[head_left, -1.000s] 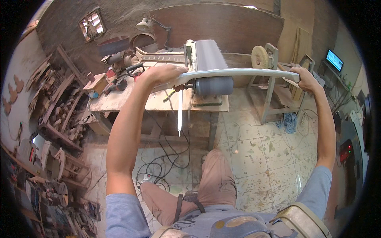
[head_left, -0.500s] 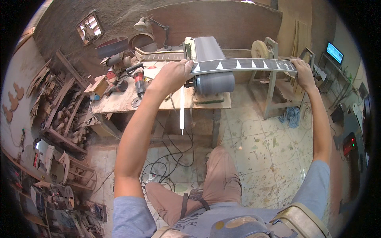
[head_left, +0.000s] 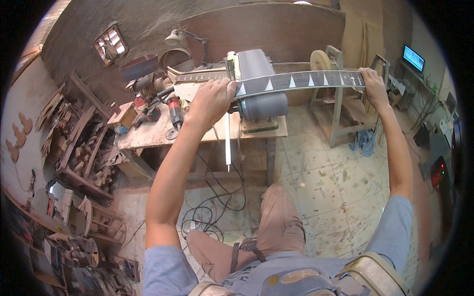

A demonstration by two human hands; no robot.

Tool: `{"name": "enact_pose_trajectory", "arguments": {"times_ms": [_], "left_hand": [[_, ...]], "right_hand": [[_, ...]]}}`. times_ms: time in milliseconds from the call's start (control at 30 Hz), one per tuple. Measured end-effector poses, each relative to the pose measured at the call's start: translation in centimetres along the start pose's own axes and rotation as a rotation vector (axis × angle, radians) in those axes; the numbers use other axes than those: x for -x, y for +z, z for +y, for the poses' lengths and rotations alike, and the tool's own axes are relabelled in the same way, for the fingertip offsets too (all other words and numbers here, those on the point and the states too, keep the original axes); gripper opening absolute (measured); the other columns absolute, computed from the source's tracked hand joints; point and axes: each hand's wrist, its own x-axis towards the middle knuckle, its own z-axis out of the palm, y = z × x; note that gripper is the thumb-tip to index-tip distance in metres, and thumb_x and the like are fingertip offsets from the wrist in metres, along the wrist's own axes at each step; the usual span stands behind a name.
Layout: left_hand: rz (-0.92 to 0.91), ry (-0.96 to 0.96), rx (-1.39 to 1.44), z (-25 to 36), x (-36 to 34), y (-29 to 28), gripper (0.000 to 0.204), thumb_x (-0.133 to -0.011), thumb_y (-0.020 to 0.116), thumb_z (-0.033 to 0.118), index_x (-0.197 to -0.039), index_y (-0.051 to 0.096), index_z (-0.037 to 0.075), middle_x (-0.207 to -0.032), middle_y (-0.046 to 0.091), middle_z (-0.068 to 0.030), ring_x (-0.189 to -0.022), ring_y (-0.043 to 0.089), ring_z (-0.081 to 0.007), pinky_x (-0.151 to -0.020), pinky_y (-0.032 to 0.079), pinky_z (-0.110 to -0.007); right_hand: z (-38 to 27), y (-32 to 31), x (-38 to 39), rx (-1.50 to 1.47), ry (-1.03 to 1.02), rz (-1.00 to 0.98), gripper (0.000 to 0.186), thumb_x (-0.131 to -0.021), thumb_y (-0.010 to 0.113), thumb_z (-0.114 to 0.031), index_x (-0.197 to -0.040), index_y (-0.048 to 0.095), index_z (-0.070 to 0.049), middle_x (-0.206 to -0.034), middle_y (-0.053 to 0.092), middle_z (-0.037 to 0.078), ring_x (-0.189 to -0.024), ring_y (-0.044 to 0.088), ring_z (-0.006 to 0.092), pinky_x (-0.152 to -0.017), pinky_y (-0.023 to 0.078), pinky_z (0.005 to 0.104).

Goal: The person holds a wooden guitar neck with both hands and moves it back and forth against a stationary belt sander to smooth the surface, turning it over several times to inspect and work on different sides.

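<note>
My left hand (head_left: 215,96) is closed on the left end of a long dark fretboard (head_left: 298,81) with pale edges and white triangular inlays. My right hand (head_left: 374,86) grips its right end. The board lies crosswise at the near end of a belt sander (head_left: 256,63), just above its blurred grey roller (head_left: 264,105); whether they touch, I cannot tell. A white strip (head_left: 228,140) hangs below the machine. Left of my left hand, on the wooden bench (head_left: 153,133), lie a red-and-black grinder (head_left: 174,111) and a drill (head_left: 146,115).
Behind the sander are a brown panel (head_left: 261,27) and a desk lamp (head_left: 173,39). A wooden stand with a pale wheel (head_left: 320,60) is at the right, with a screen (head_left: 414,58) beyond. A scrap-wood rack (head_left: 81,143) stands left. Black cables (head_left: 207,207) lie on the floor by my feet.
Both hands have raised the board slightly in the picture and turned it, so its inlaid face now shows instead of the pale edge seen a second ago.
</note>
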Motion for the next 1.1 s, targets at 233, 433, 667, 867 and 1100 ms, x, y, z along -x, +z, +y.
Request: {"name": "enact_pose_trajectory", "arguments": {"times_ms": [233, 433, 667, 867, 1100], "left_hand": [[0.046, -0.087, 0.071, -0.4, 0.5, -0.1, 0.034, -0.107, 0.04, 0.025, -0.105, 0.062, -0.001, -0.103, 0.068, -0.022, -0.104, 0.062, -0.0407, -0.094, 0.046, -0.05], [-0.217, 0.186, -0.008, -3.4, 0.7, -1.8, 0.041, -0.108, 0.036, 0.028, -0.118, 0.061, -0.003, -0.097, 0.071, -0.0228, -0.095, 0.069, -0.0383, -0.086, 0.052, -0.047], [-0.862, -0.556, 0.51, -3.0, -2.2, -4.4, 0.033, -0.106, 0.042, 0.019, -0.126, 0.061, 0.001, -0.101, 0.071, -0.0158, -0.092, 0.068, -0.0265, -0.087, 0.051, -0.043], [-0.167, -0.019, 0.099, -3.0, -0.2, -0.2, 0.032, -0.105, 0.043, 0.024, -0.114, 0.062, 0.0, -0.104, 0.069, -0.0226, -0.103, 0.064, -0.0413, -0.089, 0.047, -0.05], [0.281, 0.004, -0.075, -0.4, 0.6, 0.5, 0.029, -0.106, 0.046, 0.027, -0.098, 0.06, 0.002, -0.093, 0.065, -0.0178, -0.094, 0.061, -0.0376, -0.091, 0.044, -0.048]], "right_hand": [[-0.9, 0.5, 0.3, 0.049, -0.007, 0.13, 0.04, -0.091, 0.057, -0.009, -0.131, 0.054, -0.011, -0.124, 0.062, 0.006, -0.123, 0.057, 0.0259, -0.102, 0.045, 0.0427], [0.1, -3.1, -0.9, -0.284, -0.12, -0.182, 0.046, -0.073, 0.071, -0.001, -0.118, 0.065, -0.008, -0.114, 0.07, 0.012, -0.113, 0.064, 0.0323, -0.094, 0.05, 0.0448], [1.0, -6.1, -3.4, -0.428, -0.075, -0.55, 0.042, -0.068, 0.071, 0.004, -0.109, 0.067, -0.003, -0.106, 0.072, 0.017, -0.103, 0.067, 0.0378, -0.088, 0.053, 0.0465], [-1.2, -2.4, -0.1, -0.156, -0.051, -0.164, 0.058, -0.073, 0.074, 0.002, -0.123, 0.047, -0.007, -0.12, 0.055, 0.01, -0.117, 0.054, 0.0343, -0.1, 0.052, 0.0442], [-2.1, -0.5, 0.3, -0.004, 0.082, 0.13, 0.046, -0.081, 0.061, 0.003, -0.124, 0.048, -0.004, -0.12, 0.057, 0.013, -0.121, 0.054, 0.0362, -0.1, 0.051, 0.0442]]}}
